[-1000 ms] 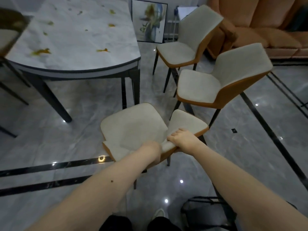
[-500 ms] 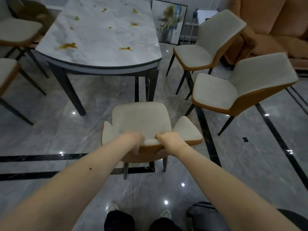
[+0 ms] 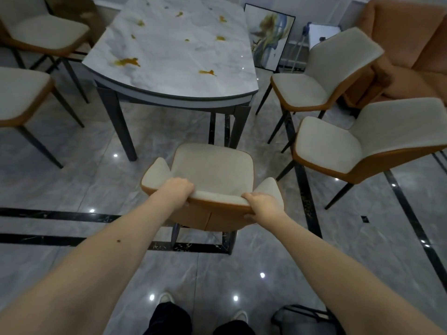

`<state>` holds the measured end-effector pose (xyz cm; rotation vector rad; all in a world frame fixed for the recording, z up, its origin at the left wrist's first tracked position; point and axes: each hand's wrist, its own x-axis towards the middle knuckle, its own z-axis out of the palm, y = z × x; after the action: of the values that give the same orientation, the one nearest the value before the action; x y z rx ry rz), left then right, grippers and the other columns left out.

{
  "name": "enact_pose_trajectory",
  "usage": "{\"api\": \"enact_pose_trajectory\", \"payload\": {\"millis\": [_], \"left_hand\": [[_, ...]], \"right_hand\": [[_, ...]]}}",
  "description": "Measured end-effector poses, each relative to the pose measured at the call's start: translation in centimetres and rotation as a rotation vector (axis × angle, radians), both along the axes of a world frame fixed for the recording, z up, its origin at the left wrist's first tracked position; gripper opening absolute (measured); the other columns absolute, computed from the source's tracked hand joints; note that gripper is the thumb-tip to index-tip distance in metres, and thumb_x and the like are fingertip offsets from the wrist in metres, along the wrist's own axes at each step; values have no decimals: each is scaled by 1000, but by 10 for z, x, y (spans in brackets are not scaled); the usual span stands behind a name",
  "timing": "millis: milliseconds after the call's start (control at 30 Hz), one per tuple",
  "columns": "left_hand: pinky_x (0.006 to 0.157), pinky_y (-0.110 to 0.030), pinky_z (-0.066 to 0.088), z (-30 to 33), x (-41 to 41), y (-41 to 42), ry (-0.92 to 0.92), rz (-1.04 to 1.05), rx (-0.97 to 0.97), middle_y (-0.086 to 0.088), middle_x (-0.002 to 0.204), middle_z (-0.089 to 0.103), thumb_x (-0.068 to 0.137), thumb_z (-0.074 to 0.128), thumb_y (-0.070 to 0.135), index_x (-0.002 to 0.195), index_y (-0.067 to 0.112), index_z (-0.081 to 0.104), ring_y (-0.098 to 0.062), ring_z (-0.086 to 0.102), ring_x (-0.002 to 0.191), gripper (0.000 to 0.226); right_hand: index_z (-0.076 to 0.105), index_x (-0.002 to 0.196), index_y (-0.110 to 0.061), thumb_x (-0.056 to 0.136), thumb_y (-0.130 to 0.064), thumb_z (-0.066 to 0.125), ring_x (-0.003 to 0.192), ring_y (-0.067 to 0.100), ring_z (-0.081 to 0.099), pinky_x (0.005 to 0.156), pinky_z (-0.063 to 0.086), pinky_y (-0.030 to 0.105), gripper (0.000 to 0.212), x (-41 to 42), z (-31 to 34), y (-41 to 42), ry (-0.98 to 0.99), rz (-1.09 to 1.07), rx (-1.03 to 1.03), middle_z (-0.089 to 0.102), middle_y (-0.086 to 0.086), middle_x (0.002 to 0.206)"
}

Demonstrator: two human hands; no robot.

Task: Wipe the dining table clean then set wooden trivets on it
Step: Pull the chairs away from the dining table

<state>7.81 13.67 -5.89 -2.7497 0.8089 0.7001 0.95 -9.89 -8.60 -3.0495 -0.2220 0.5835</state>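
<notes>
The marble-top dining table (image 3: 169,76) stands ahead with several orange-yellow stains, one large stain (image 3: 127,61) near its front left. Right in front of me is a chair (image 3: 212,170) with a cream seat and an orange shell, facing the table. My left hand (image 3: 177,193) grips the top of its backrest on the left side. My right hand (image 3: 262,205) grips the backrest's top edge on the right. No cloth or wooden trivets are in view.
Two matching chairs (image 3: 302,90) (image 3: 338,146) stand to the right of the table, two more (image 3: 41,37) (image 3: 17,95) to the left. An orange sofa (image 3: 411,52) is at far right, a framed picture (image 3: 268,35) leans behind the table. A dark bag (image 3: 302,320) lies by my feet.
The chair has swung round from a turned position to face the table squarely. My hands have spread apart along its backrest, and my view has shifted so the table sits more centrally.
</notes>
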Motion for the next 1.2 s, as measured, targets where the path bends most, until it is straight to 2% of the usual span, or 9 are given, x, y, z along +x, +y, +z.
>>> {"api": "enact_pose_trajectory", "payload": {"millis": [267,433,667,933,1200], "left_hand": [[91,-33,46,-5,17,42,-10,63,49,-5,113,61,90,61,19,114,16,59,-23,59,106,25],[91,-33,44,-4,31,67,25,62,99,-6,117,59,91,58,18,118,15,56,-24,57,110,27],[89,-33,44,-4,56,91,-1,76,73,-6,117,61,91,58,20,117,15,57,-24,58,109,27],[90,-32,46,-7,97,107,-21,102,47,-4,113,61,91,58,20,115,17,58,-21,59,105,25],[91,-33,44,-9,142,124,-76,168,69,-6,118,59,92,55,15,119,16,54,-23,57,110,27]], "right_hand": [[46,128,-17,88,-30,63,110,26,56,96,45,38,45,16,-7,43,-11,68,18,60,6,121],[46,128,-16,90,-29,62,110,28,57,95,46,39,43,35,-4,69,-4,116,4,60,7,121],[46,128,-16,89,-32,63,108,28,58,92,47,39,46,72,-2,89,-9,147,-30,60,8,120],[47,126,-19,90,-28,61,106,25,58,94,47,38,39,116,-2,108,-16,119,-18,61,5,117],[48,125,-18,91,-28,60,106,26,58,91,43,37,38,165,0,132,-37,88,-39,60,5,118]]}}
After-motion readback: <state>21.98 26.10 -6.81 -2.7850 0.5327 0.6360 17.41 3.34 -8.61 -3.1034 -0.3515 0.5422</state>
